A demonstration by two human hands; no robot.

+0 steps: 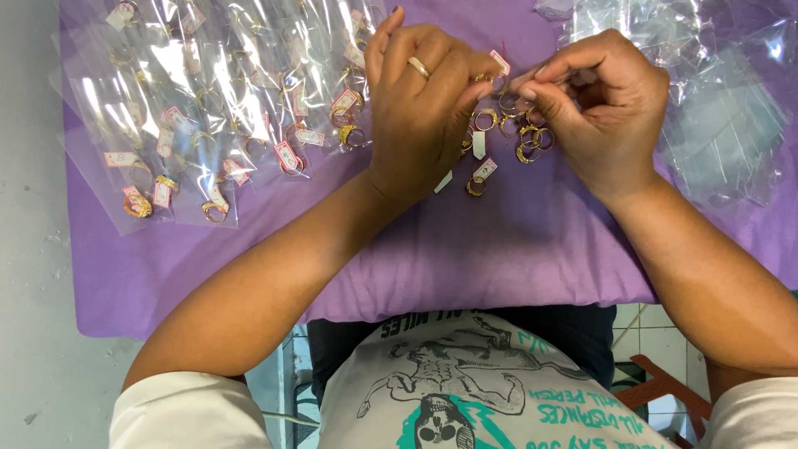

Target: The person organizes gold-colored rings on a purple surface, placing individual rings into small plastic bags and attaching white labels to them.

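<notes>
Tagged gold ring (495, 73) pinched between left hand (420, 100) and right hand (603, 104) fingertips, above loose rings (515, 129)
Surface: purple cloth (499, 249); bagged rings (208, 108) left, empty clear bags (715, 108) right; pale tiled floor (657, 333) below

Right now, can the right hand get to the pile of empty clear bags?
Probably yes. The right hand is pinching a small tagged ring with the left hand, but the empty clear bags lie just beside it, nothing between.
</notes>
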